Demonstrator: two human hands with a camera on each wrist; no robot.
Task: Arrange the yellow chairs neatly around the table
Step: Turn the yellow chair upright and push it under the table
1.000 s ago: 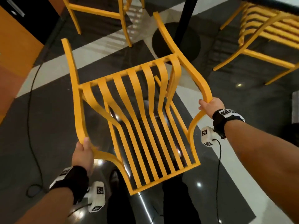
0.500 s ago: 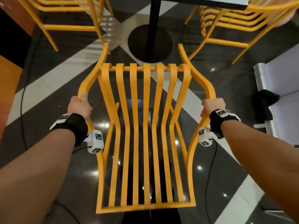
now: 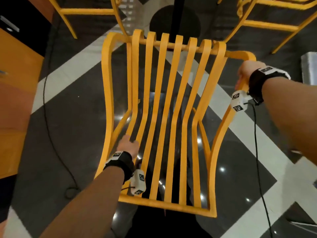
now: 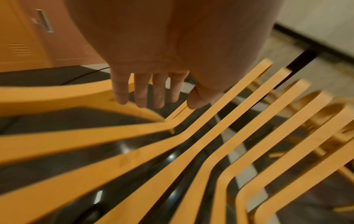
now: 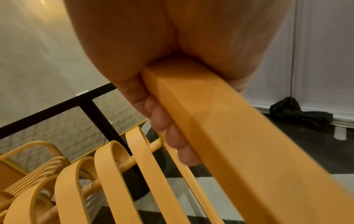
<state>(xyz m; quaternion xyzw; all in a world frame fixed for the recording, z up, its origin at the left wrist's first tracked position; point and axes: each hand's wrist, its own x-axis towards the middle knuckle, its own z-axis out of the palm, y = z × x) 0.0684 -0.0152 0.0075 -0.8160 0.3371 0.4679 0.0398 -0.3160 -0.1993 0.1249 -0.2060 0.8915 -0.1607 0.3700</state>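
Note:
I stand behind a yellow slatted chair (image 3: 164, 206) that faces the table's black post (image 3: 178, 14) and round base (image 3: 157, 23). My right hand (image 3: 244, 71) grips the chair's right armrest (image 5: 220, 128), fingers curled under it (image 5: 164, 121). My left hand (image 3: 127, 145) is low on the left side, by the outer seat slats. In the left wrist view its fingers (image 4: 149, 94) are straight, over the bend of the frame (image 4: 134, 154), holding nothing. Whether they touch the frame is unclear through the blur.
Two more yellow chairs stand by the table, one at the far left (image 3: 89, 11), one at the far right (image 3: 267, 23). An orange cabinet (image 3: 17, 83) lines the left. A black cable (image 3: 49, 131) runs across the glossy floor. A grey object (image 3: 308, 69) sits at the right edge.
My left hand has let go of the left armrest and dropped down beside the seat slats. The chair has swung square to the table. My right hand keeps its grip.

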